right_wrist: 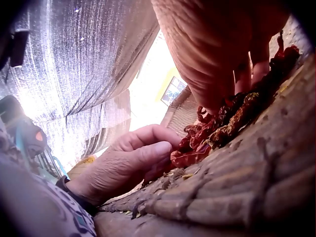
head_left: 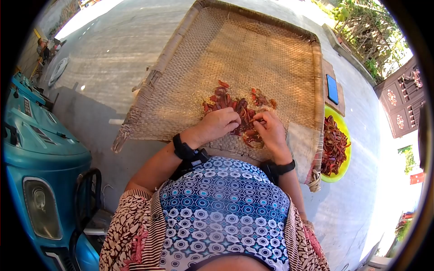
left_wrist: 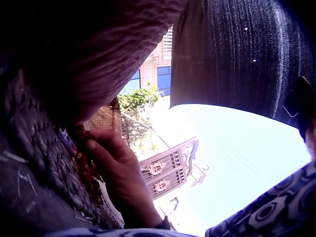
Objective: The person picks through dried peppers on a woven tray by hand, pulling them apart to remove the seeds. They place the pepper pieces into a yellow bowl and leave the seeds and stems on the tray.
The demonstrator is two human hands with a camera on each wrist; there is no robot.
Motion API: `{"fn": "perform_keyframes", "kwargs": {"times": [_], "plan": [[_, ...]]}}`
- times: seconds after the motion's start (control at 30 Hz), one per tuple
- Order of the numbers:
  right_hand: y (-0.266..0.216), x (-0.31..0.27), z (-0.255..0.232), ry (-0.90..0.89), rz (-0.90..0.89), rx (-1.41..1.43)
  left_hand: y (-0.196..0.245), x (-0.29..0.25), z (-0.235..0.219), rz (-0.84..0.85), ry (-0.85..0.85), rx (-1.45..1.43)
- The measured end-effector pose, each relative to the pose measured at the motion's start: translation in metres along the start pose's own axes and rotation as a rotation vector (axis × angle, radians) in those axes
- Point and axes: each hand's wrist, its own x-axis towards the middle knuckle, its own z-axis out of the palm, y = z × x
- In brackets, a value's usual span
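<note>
From my left wrist camera, the left hand point(left_wrist: 98, 44) fills the top of the frame, dark and blurred. Below it the right hand point(left_wrist: 121, 173) reaches in, its fingertips point(left_wrist: 94, 144) touching dried red chillies point(left_wrist: 86, 165) that lie on the woven tray point(left_wrist: 34, 163). Behind I see an ornate gate point(left_wrist: 165, 170), green foliage point(left_wrist: 138, 98) and a dark tarp point(left_wrist: 237, 54).

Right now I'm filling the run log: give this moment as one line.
left hand: pinching dried chillies | right hand: pinching chillies | on: woven tray | beside: green plate of chillies
</note>
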Motion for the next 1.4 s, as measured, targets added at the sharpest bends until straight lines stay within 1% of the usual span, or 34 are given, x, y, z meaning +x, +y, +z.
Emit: {"fn": "perform_keyframes", "kwargs": {"times": [0.07,0.2,0.4,0.47,0.57,0.77,0.87,1.17,1.4], "plan": [[0.0064,0.0003,0.0031,-0.001,0.017,0.066,0.0000,-0.0002,0.0001,-0.003,0.007,0.001],[0.0025,-0.0001,0.0013,0.000,0.011,0.033,0.0004,-0.0003,0.0018,-0.057,0.018,-0.060],[0.0077,-0.0001,0.0035,-0.002,0.022,0.066,-0.0039,-0.0006,0.0037,-0.002,0.012,-0.003],[0.0057,-0.0004,0.0022,-0.009,0.025,0.043,-0.0036,-0.0004,0.0034,-0.013,0.002,0.005],[0.0092,-0.0003,0.0035,-0.019,0.054,0.096,-0.0027,-0.0001,0.0027,-0.020,-0.007,0.010],[0.0047,-0.0013,0.0011,-0.009,0.015,0.044,-0.0039,0.0000,0.0034,-0.004,0.001,0.003],[0.0040,-0.0014,0.0011,-0.008,0.032,0.046,-0.0044,-0.0001,0.0037,0.002,0.006,0.006],[0.0033,-0.0014,0.0005,0.003,0.009,0.039,-0.0049,0.0001,0.0041,0.005,0.017,0.001],[0.0006,-0.0016,0.0000,-0.013,0.041,0.043,-0.0073,-0.0005,0.0060,0.026,0.032,0.001]]}}
